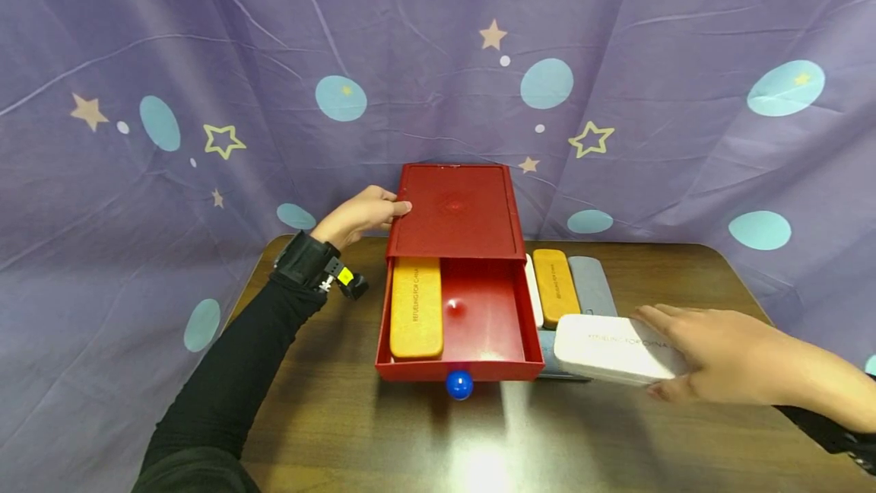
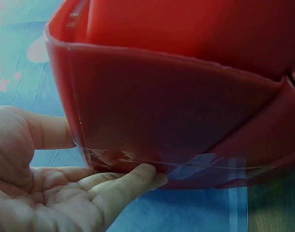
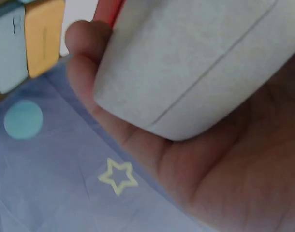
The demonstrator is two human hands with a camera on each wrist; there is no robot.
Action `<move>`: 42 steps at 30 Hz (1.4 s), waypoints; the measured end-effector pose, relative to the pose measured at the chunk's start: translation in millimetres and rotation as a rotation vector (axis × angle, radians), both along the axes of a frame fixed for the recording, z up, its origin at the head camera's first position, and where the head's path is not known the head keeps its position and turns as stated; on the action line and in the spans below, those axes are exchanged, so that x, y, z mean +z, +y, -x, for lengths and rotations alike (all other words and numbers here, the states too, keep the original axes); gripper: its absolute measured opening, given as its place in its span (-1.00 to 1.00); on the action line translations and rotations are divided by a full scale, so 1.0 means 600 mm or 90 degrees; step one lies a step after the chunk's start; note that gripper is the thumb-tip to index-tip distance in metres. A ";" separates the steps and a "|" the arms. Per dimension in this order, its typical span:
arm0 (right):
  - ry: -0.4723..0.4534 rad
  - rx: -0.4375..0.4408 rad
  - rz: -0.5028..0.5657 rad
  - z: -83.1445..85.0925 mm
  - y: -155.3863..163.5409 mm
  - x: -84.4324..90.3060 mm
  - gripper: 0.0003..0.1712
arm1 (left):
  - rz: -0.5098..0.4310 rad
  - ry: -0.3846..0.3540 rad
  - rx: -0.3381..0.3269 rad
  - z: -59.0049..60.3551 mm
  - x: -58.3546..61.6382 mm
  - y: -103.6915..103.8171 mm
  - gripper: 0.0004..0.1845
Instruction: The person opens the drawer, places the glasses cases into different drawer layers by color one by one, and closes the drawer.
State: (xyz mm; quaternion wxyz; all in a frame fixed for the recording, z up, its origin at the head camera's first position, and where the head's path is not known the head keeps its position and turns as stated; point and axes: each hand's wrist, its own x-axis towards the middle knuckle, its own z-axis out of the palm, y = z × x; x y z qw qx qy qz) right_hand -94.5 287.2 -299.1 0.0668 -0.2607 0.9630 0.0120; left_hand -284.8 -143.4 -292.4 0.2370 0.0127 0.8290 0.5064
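Note:
A red drawer box [image 1: 455,211] stands on the table, its drawer [image 1: 486,318] pulled out toward me. A yellow glasses case [image 1: 416,310] lies lengthwise along the drawer's left side, and bare red floor shows beside it. My left hand [image 1: 363,213] grips the box at its rear left; the left wrist view has the thumb [image 2: 53,131] and fingers [image 2: 128,186] at a corner. Right of the drawer, my right hand [image 1: 725,352] holds a white glasses case [image 1: 616,345] by its right end, above the table. A seam runs along this case in the right wrist view.
Beside the box's right side lie another yellow case [image 1: 556,287], a grey-blue case [image 1: 592,286] and a partly hidden white one [image 1: 533,294]. A darker blue case [image 1: 550,356] shows below them. A blue knob [image 1: 459,385] juts from the drawer front. Purple cloth [image 1: 438,59] hangs behind the table.

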 end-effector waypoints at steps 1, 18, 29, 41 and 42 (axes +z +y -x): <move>0.012 -0.003 0.007 0.002 0.001 0.005 0.05 | 0.001 0.000 -0.001 0.000 -0.001 -0.001 -0.44; 0.112 -0.052 0.117 0.021 -0.032 0.090 -0.02 | 0.013 0.000 -0.004 0.001 0.001 0.002 -0.42; 0.034 -0.074 0.231 0.043 -0.084 0.124 -0.13 | 0.014 0.008 -0.005 0.004 -0.004 0.003 -0.42; -0.142 -0.064 0.286 0.064 -0.149 0.150 -0.38 | 0.025 0.011 -0.010 0.002 -0.002 0.002 -0.41; -0.146 -0.066 0.285 0.066 -0.155 0.151 -0.37 | 0.027 0.011 -0.013 0.002 -0.002 0.002 -0.41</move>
